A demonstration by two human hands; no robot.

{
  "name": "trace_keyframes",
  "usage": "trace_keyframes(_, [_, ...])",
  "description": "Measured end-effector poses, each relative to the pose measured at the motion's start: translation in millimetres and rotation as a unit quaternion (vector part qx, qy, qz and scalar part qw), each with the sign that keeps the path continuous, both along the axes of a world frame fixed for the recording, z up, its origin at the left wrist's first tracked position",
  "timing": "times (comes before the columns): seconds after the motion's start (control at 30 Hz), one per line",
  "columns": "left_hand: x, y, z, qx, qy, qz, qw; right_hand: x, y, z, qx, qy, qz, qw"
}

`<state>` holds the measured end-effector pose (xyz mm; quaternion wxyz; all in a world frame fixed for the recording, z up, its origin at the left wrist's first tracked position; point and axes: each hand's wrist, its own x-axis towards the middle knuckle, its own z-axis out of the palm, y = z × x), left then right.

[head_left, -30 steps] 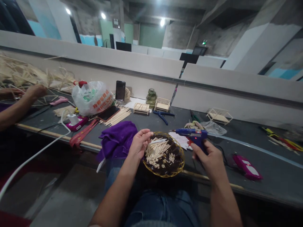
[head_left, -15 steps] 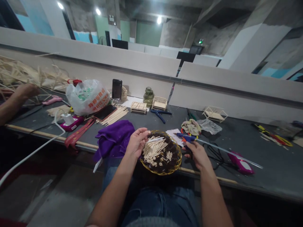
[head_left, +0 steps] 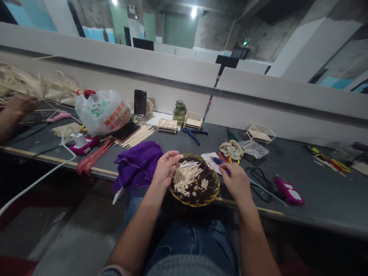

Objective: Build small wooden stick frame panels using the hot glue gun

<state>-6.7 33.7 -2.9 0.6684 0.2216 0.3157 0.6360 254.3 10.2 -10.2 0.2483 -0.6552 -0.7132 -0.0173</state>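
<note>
My left hand [head_left: 166, 168] is closed in a pinch at the left rim of a gold-edged dark basket [head_left: 211, 195]. A tiny pale piece shows at its fingertips, too small to name. Thin wooden sticks [head_left: 186, 176] and short cut wooden bits [head_left: 204, 184] lie in the basket. To the right of the basket, my right hand [head_left: 236, 180] is closed over a blue glue gun [head_left: 217, 161], hiding most of it. The nozzle points left above a white paper [head_left: 209, 158], and a long clear glue stick [head_left: 266, 188] trails out to the right.
Behind the basket are blue pliers [head_left: 195, 134], small wooden furniture models [head_left: 167, 125] and a green jar [head_left: 179, 112]. A purple cloth [head_left: 139, 161] lies left, near a plastic bag [head_left: 102, 113]. A magenta power strip [head_left: 289, 191] sits right. Another person's hand [head_left: 21, 105] is far left.
My right hand has turned palm-down over the glue gun, and the glue stick's far end has swung lower and toward me. My left hand keeps its pinch. The view has shifted slightly.
</note>
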Motion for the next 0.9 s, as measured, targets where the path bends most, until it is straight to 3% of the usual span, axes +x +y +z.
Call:
trace_keyframes(0.13, [0.9,-1.1,2.2,0.005,0.009,0.004,1.000,-40.9,-1.9,8.0,-0.074,-0.138,0.081,0.984])
trace_keyframes(0.27, [1.0,-2.2,3.4,0.011,0.016,0.001,1.000,-63.0,3.7,5.0,-0.132,-0.220,0.076,0.964])
trace_keyframes(0.9, [2.0,-3.4,2.7,0.023,0.030,0.004,0.999,-75.2,12.1,-1.7,-0.136,-0.260,0.105,0.950])
